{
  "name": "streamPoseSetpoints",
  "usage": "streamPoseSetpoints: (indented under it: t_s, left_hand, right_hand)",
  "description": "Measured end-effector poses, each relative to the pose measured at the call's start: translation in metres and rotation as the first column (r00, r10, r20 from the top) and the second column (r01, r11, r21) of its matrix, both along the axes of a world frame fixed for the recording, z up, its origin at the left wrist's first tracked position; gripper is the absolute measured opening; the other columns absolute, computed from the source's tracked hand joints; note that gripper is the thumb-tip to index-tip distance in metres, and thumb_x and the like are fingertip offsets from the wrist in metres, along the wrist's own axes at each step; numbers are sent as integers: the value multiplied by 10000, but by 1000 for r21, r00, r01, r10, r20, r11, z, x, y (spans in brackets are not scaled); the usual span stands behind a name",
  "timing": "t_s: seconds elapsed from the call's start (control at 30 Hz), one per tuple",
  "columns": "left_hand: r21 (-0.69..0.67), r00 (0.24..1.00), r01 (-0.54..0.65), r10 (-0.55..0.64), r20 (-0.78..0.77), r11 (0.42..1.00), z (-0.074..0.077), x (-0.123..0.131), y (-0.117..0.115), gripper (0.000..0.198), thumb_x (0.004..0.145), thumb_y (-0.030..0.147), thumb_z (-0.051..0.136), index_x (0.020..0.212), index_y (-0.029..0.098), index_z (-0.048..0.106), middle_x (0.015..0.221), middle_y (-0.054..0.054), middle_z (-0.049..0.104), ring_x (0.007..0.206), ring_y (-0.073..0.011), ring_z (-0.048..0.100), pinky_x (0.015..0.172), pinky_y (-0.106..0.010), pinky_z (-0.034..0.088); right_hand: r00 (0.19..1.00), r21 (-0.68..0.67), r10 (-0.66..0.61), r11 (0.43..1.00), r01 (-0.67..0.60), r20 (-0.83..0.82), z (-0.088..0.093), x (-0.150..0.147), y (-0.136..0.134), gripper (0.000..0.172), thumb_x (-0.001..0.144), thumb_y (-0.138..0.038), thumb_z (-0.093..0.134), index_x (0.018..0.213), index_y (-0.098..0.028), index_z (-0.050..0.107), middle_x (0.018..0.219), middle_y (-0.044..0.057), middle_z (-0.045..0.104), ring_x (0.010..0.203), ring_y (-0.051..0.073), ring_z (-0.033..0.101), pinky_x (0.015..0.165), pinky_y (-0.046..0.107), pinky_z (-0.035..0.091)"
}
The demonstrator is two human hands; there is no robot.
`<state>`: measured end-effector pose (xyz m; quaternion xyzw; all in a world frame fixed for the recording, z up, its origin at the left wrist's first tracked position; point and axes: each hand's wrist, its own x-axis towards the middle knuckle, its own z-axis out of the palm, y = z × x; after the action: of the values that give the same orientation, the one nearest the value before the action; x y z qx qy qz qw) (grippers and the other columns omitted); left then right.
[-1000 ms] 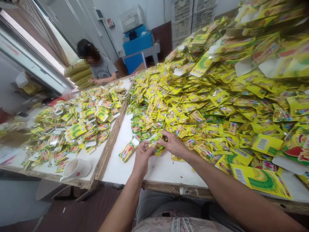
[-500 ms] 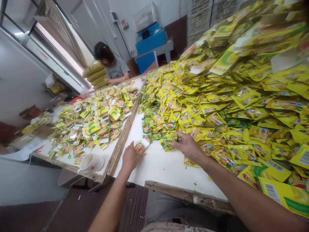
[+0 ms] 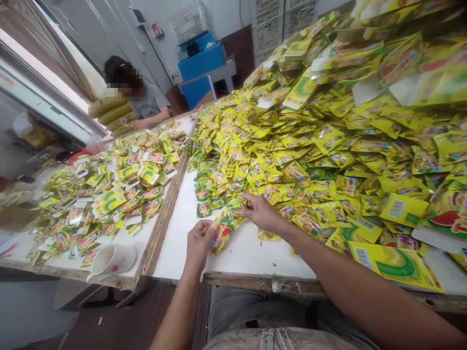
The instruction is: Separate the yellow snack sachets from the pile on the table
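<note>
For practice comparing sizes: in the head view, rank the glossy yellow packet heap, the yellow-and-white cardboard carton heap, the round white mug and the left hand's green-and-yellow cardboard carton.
Packet heap
Carton heap
Mug and held carton: too close to rank confidently.

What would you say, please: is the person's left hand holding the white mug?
No, the left hand holds a watermelon-printed packet, while the white mug is apart from it, on the table.

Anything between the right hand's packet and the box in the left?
Nothing visible. The right hand holds the packet close beside the upper end of the box in the left hand; whether they touch, I cannot tell.
</note>
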<state>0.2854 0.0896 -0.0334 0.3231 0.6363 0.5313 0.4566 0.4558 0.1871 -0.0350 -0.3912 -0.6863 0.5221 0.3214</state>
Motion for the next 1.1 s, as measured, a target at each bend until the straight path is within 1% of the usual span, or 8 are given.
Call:
streamPoseSetpoints:
  t_s: [0.3, 0.43, 0.57, 0.77, 0.83, 0.93, 1.0, 1.1]
  left_hand:
    - [-15, 999, 20, -20, 46, 1000, 6, 3, 1, 345, 575, 360, 787, 757, 143, 590, 620, 2, 669, 520, -113, 596, 497, -208, 448]
    - [-19, 996, 65, -64, 59, 998, 9, 1, 1, 363, 567, 373, 790, 765, 153, 580, 606, 9, 662, 495, -122, 591, 484, -221, 451]
    - [2, 992, 85, -85, 97, 996, 9, 0, 1, 359, 586, 364, 782, 823, 164, 601, 665, 4, 684, 562, -139, 627, 559, -253, 496]
    - [34, 989, 137, -139, 59, 990, 4, 4, 4, 339, 621, 337, 764, 884, 156, 648, 779, -26, 714, 671, -147, 653, 643, -246, 504]
    - [19, 983, 159, -160, 85, 987, 3, 8, 6, 389, 585, 306, 789, 919, 162, 651, 834, -34, 719, 708, -161, 661, 678, -263, 508]
    - [18, 981, 85, -87, 171, 996, 3, 12, 9, 449, 554, 289, 807, 954, 163, 645, 838, -43, 722, 719, -185, 671, 681, -292, 516]
    - [29, 975, 22, -28, 220, 999, 4, 14, 11, 440, 571, 309, 796, 956, 159, 647, 799, -42, 722, 706, -189, 674, 662, -296, 519]
    - [39, 966, 7, -17, 259, 999, 8, 14, 12, 424, 586, 329, 785, 953, 157, 658, 765, -37, 720, 690, -184, 672, 635, -279, 516]
  right_hand:
    - [985, 68, 123, 989, -132, 121, 9, 12, 5, 95, 744, -280, 582, 775, -194, 556, 565, -65, 377, 527, 92, 343, 508, 210, 255]
    - [985, 152, 138, 976, -153, 101, 6, 7, 5, 126, 726, -270, 632, 806, -180, 596, 792, -8, 511, 651, 106, 441, 584, 223, 328]
    - [993, 177, 42, 982, -61, 114, 3, 4, 5, 219, 741, -322, 641, 904, -178, 615, 998, 57, 536, 773, 144, 498, 660, 259, 371]
    - [970, 224, 83, 965, -135, 227, 7, 1, -3, 54, 720, -210, 640, 731, -172, 602, 712, -5, 528, 646, 125, 464, 598, 243, 324]
    - [984, 184, 47, 980, -80, 174, 8, 0, -5, 113, 690, -167, 644, 795, -185, 609, 667, -31, 520, 611, 113, 460, 586, 237, 327]
    - [999, 55, -35, 998, 35, -4, 8, 0, -4, 221, 697, -207, 632, 913, -198, 585, 679, -39, 560, 610, 113, 513, 588, 235, 380]
    - [993, 31, -59, 998, 62, -101, 9, 1, -5, 163, 705, -221, 618, 859, -192, 574, 705, -20, 603, 651, 124, 564, 620, 242, 419]
    - [991, 62, -41, 997, 49, -124, 13, 0, -8, 68, 720, -227, 598, 772, -198, 565, 679, -9, 646, 663, 140, 606, 638, 251, 436]
